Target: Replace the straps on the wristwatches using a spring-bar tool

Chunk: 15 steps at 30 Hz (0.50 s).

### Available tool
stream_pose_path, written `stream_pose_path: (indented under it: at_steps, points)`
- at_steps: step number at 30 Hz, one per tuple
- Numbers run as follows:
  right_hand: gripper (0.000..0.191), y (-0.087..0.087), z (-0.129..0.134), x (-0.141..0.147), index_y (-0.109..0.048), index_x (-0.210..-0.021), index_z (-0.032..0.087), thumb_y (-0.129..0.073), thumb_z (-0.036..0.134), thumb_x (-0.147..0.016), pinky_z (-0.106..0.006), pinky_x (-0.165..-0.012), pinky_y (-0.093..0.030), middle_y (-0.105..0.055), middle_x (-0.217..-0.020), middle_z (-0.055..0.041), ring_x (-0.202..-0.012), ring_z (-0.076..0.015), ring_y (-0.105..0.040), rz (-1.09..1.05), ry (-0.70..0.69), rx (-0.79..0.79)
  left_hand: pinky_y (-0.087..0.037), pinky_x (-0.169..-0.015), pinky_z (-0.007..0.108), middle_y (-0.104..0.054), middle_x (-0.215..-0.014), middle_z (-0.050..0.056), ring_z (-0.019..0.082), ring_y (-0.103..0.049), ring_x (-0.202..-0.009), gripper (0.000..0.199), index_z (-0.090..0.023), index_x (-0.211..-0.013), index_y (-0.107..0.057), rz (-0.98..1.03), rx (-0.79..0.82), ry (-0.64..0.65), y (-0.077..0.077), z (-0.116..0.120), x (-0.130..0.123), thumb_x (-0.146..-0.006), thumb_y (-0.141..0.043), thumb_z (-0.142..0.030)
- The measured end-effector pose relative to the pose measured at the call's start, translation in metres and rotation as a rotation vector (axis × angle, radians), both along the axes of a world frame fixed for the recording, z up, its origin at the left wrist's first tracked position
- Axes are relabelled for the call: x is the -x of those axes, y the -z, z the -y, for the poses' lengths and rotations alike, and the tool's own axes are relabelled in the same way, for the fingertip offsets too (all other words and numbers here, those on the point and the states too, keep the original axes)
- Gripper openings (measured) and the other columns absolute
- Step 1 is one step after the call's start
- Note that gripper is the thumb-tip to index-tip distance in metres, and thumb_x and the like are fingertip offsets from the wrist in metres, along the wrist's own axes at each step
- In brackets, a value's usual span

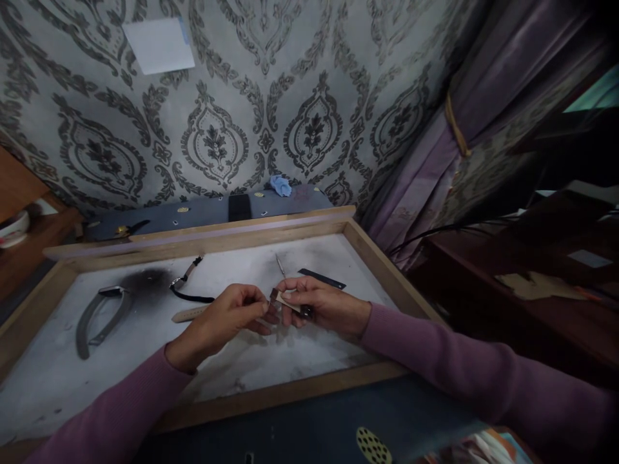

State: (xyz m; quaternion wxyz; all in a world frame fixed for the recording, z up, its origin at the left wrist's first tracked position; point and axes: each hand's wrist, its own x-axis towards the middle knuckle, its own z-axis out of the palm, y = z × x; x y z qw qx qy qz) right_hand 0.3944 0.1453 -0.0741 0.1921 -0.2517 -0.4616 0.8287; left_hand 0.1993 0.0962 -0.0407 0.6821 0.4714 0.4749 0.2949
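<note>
My right hand is closed on a short beige and dark brown watch strap, with its dark end towards the left. Beside that end, my left hand is closed in a pinch; whatever lies between its fingertips is too small to make out. A beige strap with holes lies partly hidden behind my left hand. Farther back is a small watch on a thin black strap. Behind my right hand are a slim pointed metal tool and a flat dark strip.
A wood-framed tray with a smudged white base surrounds the work. A watch with a grey band lies on its left side. Beyond the back rim are a crumpled blue cloth and a dark flat object. A purple curtain hangs right.
</note>
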Motion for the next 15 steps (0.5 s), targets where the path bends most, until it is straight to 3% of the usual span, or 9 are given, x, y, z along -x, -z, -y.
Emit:
stream_pose_path:
  at_steps: [8, 15]
  points:
    - [0.024, 0.0002, 0.0011, 0.0001, -0.056, -0.092, 0.014, -0.066, 0.035, -0.082, -0.019, -0.047, -0.034, -0.069, -0.066, -0.0036, -0.05, -0.0089, -0.056, 0.015, -0.03, -0.04, -0.054, -0.072, 0.033, -0.067, -0.078, 0.007, 0.018, -0.066, -0.081, 0.017, -0.014, -0.072, -0.057, -0.015, 0.011, -0.005, 0.0002, 0.0002, 0.0009, -0.076, -0.065, -0.028]
    - [0.034, -0.0051, 0.005, 0.0009, -0.053, -0.091, 0.015, -0.062, 0.047, -0.085, -0.021, -0.049, -0.034, -0.068, -0.067, -0.0019, -0.049, -0.0082, -0.055, 0.084, -0.089, -0.295, -0.054, -0.068, 0.032, -0.061, -0.069, 0.002, 0.017, -0.065, -0.074, 0.014, -0.014, -0.072, -0.055, -0.06, 0.011, -0.004, 0.0048, -0.0007, 0.0011, -0.077, -0.062, -0.025]
